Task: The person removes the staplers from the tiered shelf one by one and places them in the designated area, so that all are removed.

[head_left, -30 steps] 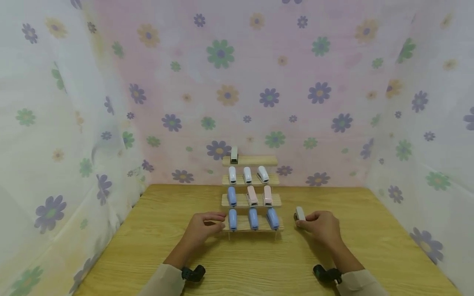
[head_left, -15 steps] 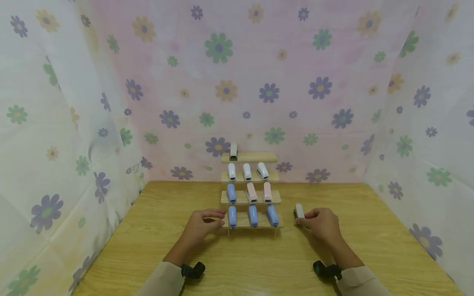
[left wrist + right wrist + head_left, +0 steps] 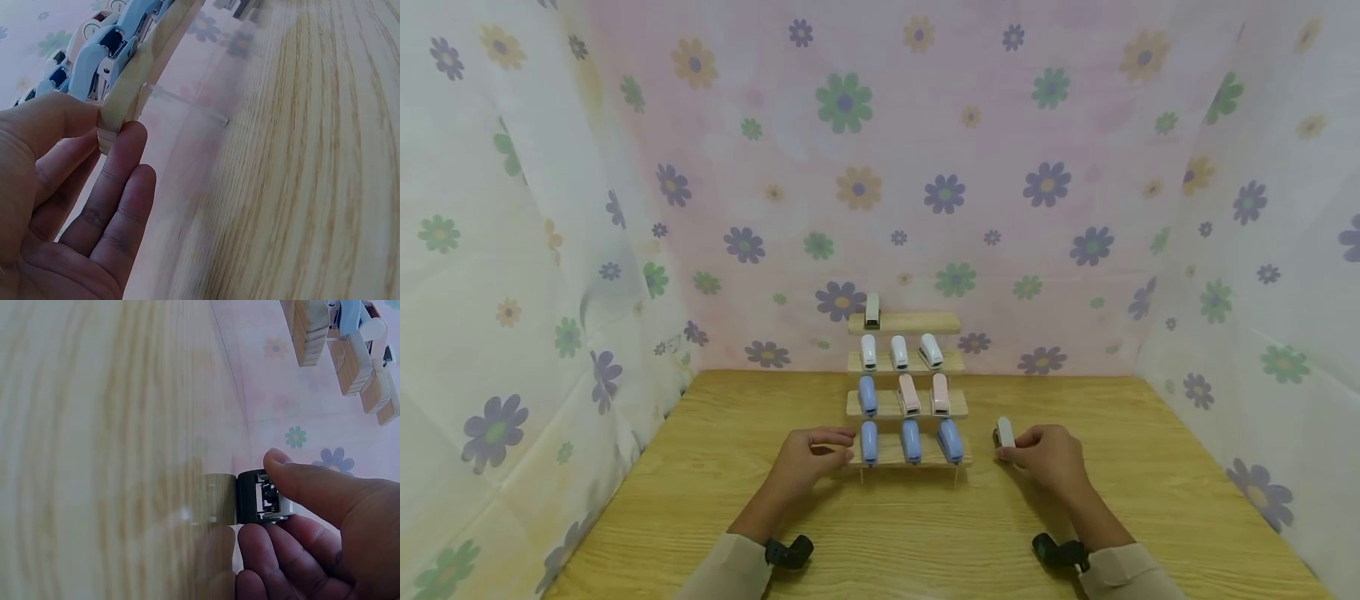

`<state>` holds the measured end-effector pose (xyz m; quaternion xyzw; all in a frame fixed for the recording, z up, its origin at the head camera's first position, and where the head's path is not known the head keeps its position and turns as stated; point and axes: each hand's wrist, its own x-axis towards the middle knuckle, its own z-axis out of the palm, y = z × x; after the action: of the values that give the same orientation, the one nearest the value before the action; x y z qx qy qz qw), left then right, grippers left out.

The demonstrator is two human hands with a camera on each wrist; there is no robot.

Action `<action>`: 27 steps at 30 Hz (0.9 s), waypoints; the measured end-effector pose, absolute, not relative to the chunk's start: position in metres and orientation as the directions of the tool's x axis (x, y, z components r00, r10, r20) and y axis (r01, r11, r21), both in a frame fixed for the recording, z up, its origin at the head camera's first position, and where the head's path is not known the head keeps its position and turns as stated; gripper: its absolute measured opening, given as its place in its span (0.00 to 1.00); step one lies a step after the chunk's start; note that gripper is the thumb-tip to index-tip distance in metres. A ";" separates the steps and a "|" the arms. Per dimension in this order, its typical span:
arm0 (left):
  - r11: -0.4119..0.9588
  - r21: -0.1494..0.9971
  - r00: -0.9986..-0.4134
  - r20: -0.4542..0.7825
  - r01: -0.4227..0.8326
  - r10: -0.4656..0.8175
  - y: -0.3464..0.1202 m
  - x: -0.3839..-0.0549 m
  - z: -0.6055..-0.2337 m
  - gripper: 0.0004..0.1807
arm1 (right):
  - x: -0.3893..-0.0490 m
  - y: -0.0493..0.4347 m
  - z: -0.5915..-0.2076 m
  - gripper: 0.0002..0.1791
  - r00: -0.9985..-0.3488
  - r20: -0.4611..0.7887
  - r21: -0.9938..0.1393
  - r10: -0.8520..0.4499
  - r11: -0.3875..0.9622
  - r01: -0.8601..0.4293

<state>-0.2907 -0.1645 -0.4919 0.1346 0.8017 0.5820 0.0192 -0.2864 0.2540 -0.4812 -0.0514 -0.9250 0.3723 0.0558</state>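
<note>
My left hand [image 3: 807, 460] pinches the left end of the lowest board of a small tiered wooden stand [image 3: 891, 452]. In the left wrist view the thumb is above that board [image 3: 128, 94] and the fingertips below it. To the right of the stand, my right hand [image 3: 1051, 458] holds a small white mini stapler [image 3: 1005, 432] between thumb and fingers. Its black base [image 3: 249, 497] meets the table top in the right wrist view. Blue staplers [image 3: 911, 441] line the bottom board. A blue stapler [image 3: 867, 395] and two pink staplers [image 3: 939, 394] sit one tier up.
Three white staplers [image 3: 898, 353] stand on the third tier. The top tier [image 3: 921, 322] bears one whitish stapler [image 3: 872, 311] at its left end. Flowered cloth [image 3: 895, 167] encloses the wooden table [image 3: 910, 533] at the back and both sides.
The head view tilts slightly, so the scene shifts a little up and down. Both hands keep their holds on the stand and the white stapler.
</note>
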 end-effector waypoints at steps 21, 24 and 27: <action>0.286 0.930 -0.953 0.155 0.229 0.259 -0.165 -0.293 -0.495 0.11 | -0.287 0.253 -0.483 0.22 -0.991 0.053 -0.682 0.121 0.730 0.052; 0.282 0.934 -0.955 0.144 0.218 0.259 -0.165 -0.293 -0.495 0.11 | -0.287 0.254 -0.481 0.24 -0.992 0.054 -0.678 0.118 0.733 0.051; 0.288 0.932 -0.956 0.145 0.218 0.253 -0.165 -0.293 -0.494 0.11 | -0.287 0.254 -0.479 0.27 -0.991 0.079 -0.669 0.108 0.743 0.027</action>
<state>-0.2929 -0.1650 -0.4937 0.1468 0.8025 0.5781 0.0154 -0.2872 0.2541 -0.4789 -0.0362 -0.9318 0.3569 0.0561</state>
